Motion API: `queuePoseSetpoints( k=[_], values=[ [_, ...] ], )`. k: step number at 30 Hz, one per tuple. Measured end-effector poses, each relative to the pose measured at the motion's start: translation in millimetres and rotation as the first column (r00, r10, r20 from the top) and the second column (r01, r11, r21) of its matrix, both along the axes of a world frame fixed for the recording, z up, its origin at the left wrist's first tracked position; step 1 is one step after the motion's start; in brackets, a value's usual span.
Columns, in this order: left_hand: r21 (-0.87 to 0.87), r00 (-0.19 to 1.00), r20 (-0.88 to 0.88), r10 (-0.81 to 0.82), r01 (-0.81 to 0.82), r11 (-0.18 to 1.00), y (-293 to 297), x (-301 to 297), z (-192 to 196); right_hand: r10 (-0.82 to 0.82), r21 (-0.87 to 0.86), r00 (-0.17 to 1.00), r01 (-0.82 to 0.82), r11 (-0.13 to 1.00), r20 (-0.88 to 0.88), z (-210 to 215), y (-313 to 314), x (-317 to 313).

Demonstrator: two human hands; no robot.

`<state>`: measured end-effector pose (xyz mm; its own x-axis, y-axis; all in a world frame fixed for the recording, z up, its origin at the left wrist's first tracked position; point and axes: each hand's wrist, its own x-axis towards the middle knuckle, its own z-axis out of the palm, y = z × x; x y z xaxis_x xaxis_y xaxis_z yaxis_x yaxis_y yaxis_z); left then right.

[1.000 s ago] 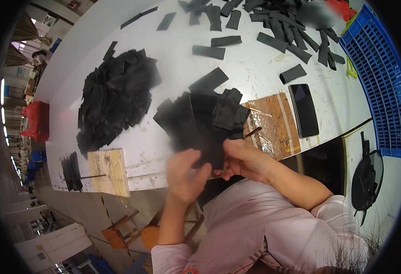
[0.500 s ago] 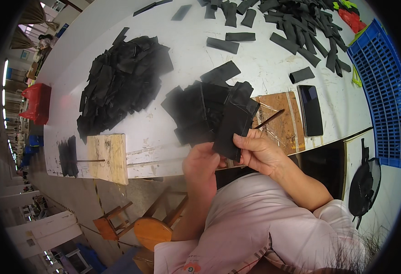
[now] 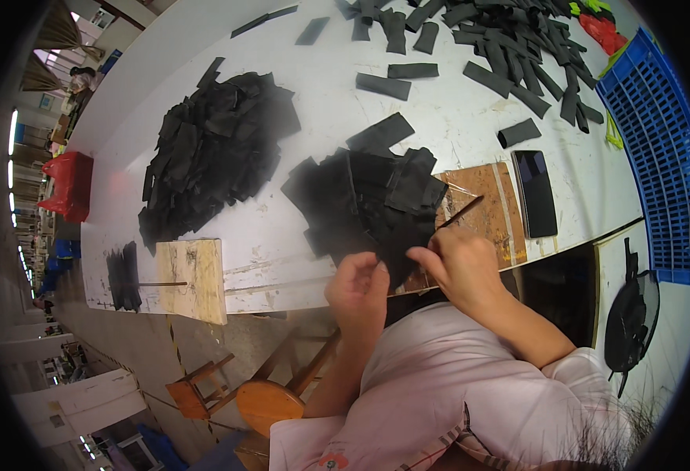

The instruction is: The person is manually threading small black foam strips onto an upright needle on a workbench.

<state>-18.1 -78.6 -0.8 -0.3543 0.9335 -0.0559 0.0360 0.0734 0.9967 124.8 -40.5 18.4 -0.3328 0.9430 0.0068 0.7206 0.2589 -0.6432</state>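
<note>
A black fabric piece (image 3: pixel 396 259) hangs at the table's near edge between my hands. My left hand (image 3: pixel 357 286) pinches its left corner with bent fingers. At the piece's right side is my right hand (image 3: pixel 464 265), its thumb reaching to the fabric edge and its fingers curled under; what they grip is hidden. Just beyond both hands lies a loose stack of black fabric pieces (image 3: pixel 337 192). A thin dark rod (image 3: pixel 463 210) slants over a brown wooden board (image 3: pixel 498 204), its lower end passing behind my right hand.
A large heap of black pieces (image 3: pixel 211 149) lies left, a pale board (image 3: pixel 192 279) with another rod near it. Folded black strips (image 3: pixel 510 47) cover the far right. A phone (image 3: pixel 535 192), blue crate (image 3: pixel 655 149), red bag (image 3: pixel 70 184) and wooden stool (image 3: pixel 270 404) stand around.
The fabric piece that was held up over the stack is now lower, between my hands. My right hand has turned over with its knuckles up; my left has shifted slightly right and down.
</note>
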Motion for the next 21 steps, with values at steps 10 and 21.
queuePoseSetpoints(
  k=[10, 21],
  values=[
    [0.147, 0.908, -0.405, 0.107, -0.05, 0.988, 0.0, 18.1, -5.8, 0.139, 0.294, 0.96, -0.064, 0.954, -0.244, -15.7, 0.1, -17.6],
    [-0.148, 0.724, 0.682, -0.106, 0.279, 0.949, 9.4, -11.9, -1.5, -0.661, -0.724, 0.34, -0.497, 0.478, -0.669, -21.1, 8.1, -8.5]
  ],
)
